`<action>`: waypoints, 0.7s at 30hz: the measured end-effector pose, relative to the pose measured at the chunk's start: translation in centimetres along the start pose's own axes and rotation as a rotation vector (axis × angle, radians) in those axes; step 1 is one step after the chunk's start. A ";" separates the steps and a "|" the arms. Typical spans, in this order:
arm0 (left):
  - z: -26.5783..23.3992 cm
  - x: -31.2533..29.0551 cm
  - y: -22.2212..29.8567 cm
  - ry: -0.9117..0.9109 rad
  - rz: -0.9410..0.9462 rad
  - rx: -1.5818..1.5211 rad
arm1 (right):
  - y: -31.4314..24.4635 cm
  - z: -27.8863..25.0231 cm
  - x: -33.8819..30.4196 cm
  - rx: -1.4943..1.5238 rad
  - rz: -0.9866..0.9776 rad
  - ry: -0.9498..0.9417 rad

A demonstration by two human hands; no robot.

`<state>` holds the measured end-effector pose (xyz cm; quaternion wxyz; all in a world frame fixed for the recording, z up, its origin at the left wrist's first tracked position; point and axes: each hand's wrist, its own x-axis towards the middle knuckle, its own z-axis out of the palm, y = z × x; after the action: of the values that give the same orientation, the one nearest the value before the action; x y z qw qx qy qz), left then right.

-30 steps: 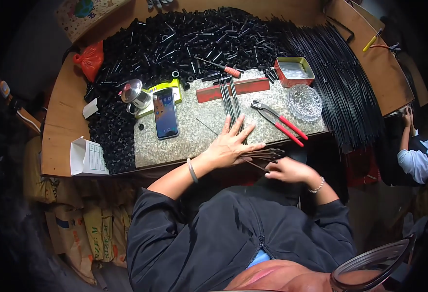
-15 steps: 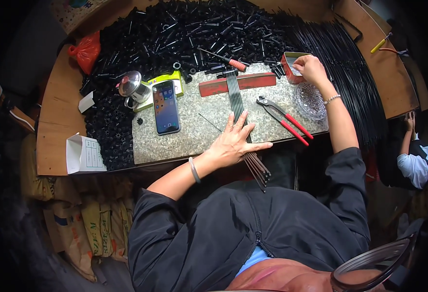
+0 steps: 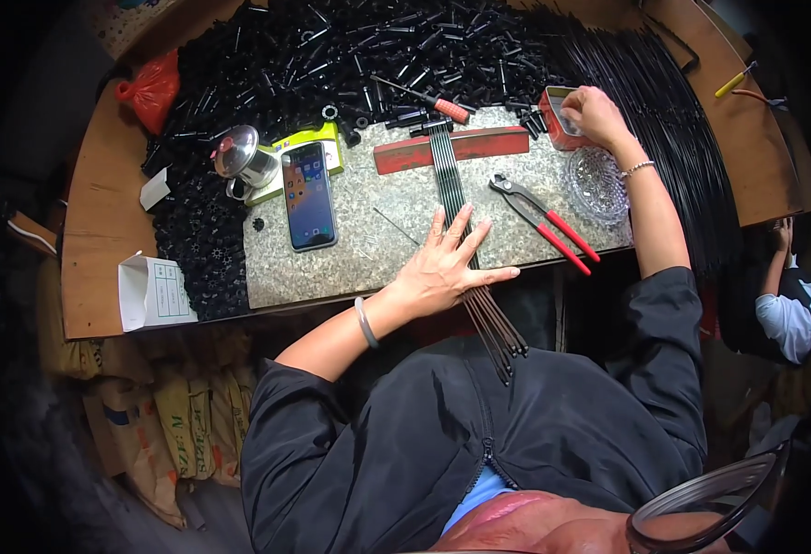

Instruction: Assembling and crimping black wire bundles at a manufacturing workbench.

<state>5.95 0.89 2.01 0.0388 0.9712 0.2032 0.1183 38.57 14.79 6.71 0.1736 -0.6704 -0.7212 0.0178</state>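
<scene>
My left hand (image 3: pixel 444 260) lies flat with fingers spread across a bundle of thin dark rods (image 3: pixel 444 171). The rods' far ends reach over a red metal bar (image 3: pixel 495 144) to black parts at its back edge; their lower ends (image 3: pixel 507 342) fan out past the table's near edge. My right hand (image 3: pixel 597 115) is at the mouth of a small red tin (image 3: pixel 558 132), its fingers bent together and their tips partly hidden there. What they pinch, if anything, cannot be made out. Red-handled pincers (image 3: pixel 550 226) lie between my hands.
Black parts (image 3: pixel 424 46) are heaped at the back, with long black rods (image 3: pixel 664 120) at right. A screwdriver (image 3: pixel 447 108), phone (image 3: pixel 308 198), metal pot (image 3: pixel 244 157), clear dish (image 3: pixel 597 185) and white box (image 3: pixel 154 291) stand or lie around the stone slab (image 3: pixel 359 268).
The view has shifted slightly. My right hand stays at the red tin, its fingers now bent a little differently. My left hand keeps its place while the rods' lower ends have swung a little lower and rightward.
</scene>
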 end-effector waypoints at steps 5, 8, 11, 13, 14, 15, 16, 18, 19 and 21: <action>0.2 0.1 -0.1 0.018 0.014 -0.003 | -5.6 1.5 -2.0 0.472 -0.177 -0.122; 0.0 -0.2 -0.1 0.017 0.001 0.004 | -12.7 1.8 -4.8 0.680 0.117 -0.604; 0.0 0.1 0.0 -0.004 0.008 0.020 | -14.2 3.7 -5.0 0.699 0.169 -0.675; 0.0 0.2 -0.1 0.006 0.014 -0.018 | -14.7 4.4 -4.7 0.712 0.213 -0.614; 0.1 0.2 -0.2 0.007 0.016 -0.020 | -14.4 5.1 -4.6 0.698 0.217 -0.617; 0.1 0.2 -0.1 -0.007 0.009 -0.007 | -14.4 5.1 -4.7 0.699 0.216 -0.620; 0.1 0.1 -0.1 -0.021 0.004 0.007 | -14.4 5.1 -4.8 0.728 0.239 -0.605; 0.1 0.1 -0.1 -0.003 0.002 0.011 | -14.3 4.5 -5.1 0.792 0.285 -0.590; 0.1 0.2 -0.1 0.016 0.002 0.017 | -14.0 4.5 -5.4 0.790 0.289 -0.588; 0.5 -0.1 -0.3 0.035 0.005 0.061 | -13.4 4.4 -5.9 0.876 0.249 -0.477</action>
<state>5.87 1.17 1.51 0.0055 0.9702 0.2050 0.1289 24.73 8.64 4.72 0.2652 -0.5929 -0.5802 0.4914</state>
